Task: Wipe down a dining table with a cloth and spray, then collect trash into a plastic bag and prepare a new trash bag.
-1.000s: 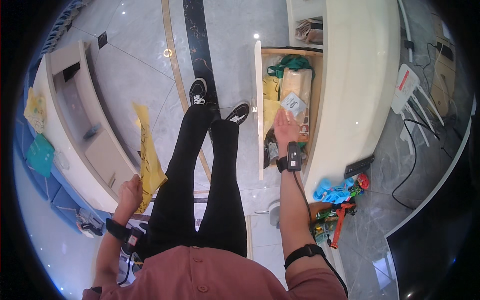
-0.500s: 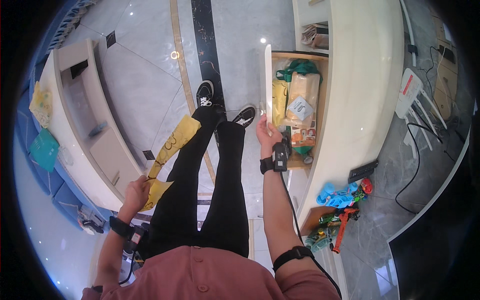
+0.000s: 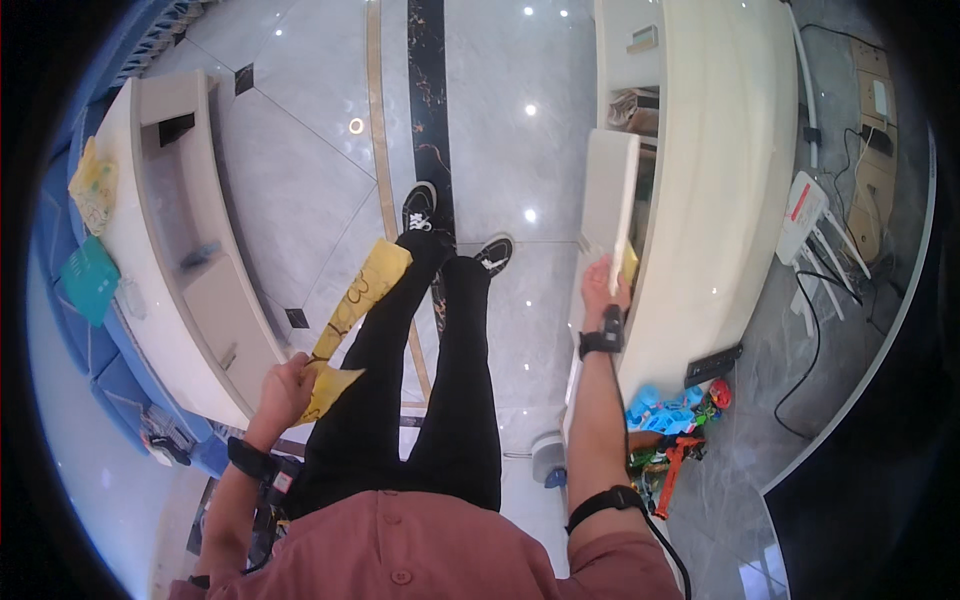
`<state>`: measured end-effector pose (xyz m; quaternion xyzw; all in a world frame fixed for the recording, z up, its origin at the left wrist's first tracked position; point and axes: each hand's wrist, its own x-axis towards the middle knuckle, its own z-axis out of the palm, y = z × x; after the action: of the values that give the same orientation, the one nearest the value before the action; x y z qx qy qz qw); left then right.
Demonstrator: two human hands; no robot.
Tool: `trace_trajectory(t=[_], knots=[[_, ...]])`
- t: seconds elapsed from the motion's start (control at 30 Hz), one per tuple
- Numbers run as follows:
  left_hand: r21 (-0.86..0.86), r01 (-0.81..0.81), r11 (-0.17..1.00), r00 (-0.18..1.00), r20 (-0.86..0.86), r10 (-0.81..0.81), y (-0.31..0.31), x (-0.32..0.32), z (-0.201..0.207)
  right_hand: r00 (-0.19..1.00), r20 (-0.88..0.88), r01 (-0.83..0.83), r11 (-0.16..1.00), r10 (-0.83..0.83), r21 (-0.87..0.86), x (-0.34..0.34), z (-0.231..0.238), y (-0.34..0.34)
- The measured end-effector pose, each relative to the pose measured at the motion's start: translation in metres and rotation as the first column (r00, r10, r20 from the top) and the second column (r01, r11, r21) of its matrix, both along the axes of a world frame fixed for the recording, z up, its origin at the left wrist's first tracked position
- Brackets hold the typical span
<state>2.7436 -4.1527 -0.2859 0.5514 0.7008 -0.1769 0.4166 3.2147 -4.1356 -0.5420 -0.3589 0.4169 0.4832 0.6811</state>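
Yellow patterned sheet is clamped in my left hand and projects forward, while, well apart to its right, my right hand touches the drawer front, grip not discernible, the gap to the cabinet not yet closed.

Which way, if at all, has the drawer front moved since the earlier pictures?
Yes: the drawer front has moved inward, toward the white cabinet; the gap between them is now narrower.
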Motion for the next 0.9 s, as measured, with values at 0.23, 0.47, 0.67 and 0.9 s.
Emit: trace_trajectory(t=[0.23,0.47,0.67,0.9], knots=[[0.043,0.048,0.998,0.999,0.021,-0.049,-0.006,-0.009,0.006,0.966,0.241,-0.060,0.989,0.091,-0.132,-0.007,0.029,0.004],[0.200,0.029,0.979,0.940,0.327,-0.095,0.057,0.052,0.069,0.695,0.221,-0.687,0.723,0.684,-0.076,-0.051,0.082,-0.003],[0.400,0.415,0.817,0.707,0.423,-0.566,0.072,0.056,0.152,-0.427,0.899,-0.894,-0.192,0.095,-0.405,-0.194,0.319,0.083],[0.681,0.351,0.643,0.791,0.152,-0.593,0.105,0.018,0.224,-0.477,0.818,-0.592,-0.570,-0.321,-0.569,-0.229,0.393,0.127]])
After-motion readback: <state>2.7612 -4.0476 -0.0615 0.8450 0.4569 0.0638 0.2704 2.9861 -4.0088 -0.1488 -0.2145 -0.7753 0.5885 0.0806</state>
